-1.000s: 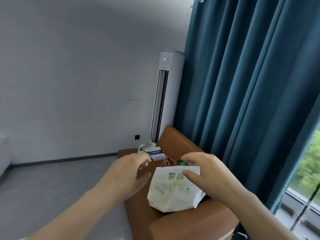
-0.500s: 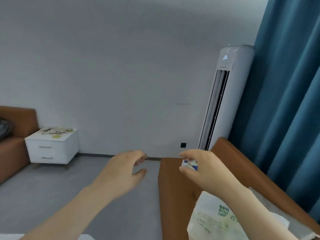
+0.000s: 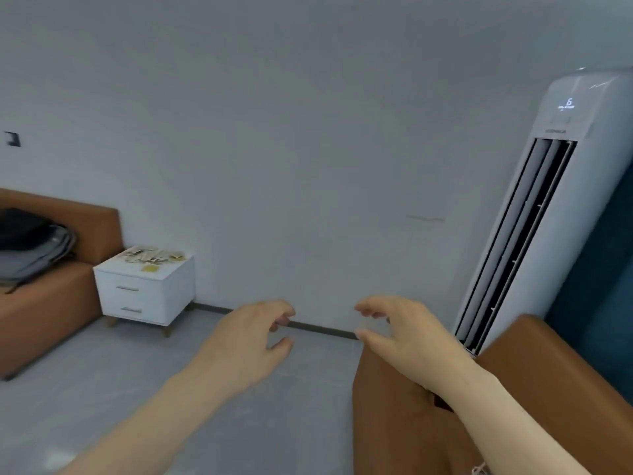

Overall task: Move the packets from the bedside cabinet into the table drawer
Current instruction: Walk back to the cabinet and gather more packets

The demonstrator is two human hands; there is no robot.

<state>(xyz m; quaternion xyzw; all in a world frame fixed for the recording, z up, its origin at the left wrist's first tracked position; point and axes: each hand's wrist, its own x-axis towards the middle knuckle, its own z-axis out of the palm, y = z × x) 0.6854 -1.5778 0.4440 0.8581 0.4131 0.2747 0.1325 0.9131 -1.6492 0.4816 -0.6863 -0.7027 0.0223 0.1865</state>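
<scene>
The left hand (image 3: 246, 341) and right hand (image 3: 400, 334) hold nothing (fingers loosely curled), likely because the packets (image 3: 154, 258) sit far off on the bedside cabinet (image 3: 147, 298).

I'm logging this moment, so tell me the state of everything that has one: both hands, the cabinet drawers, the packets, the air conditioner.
Left hand: fingers loosely curled, holding nothing.
Right hand: fingers loosely curled, holding nothing.
Bedside cabinet: both drawers closed.
Packets: lying on the cabinet top.
Air conditioner: display lit.

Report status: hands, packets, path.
Left hand, right hand open, empty. Packets on bedside cabinet, far left. Floor between shows no obstacle. Table drawer not in view.
</scene>
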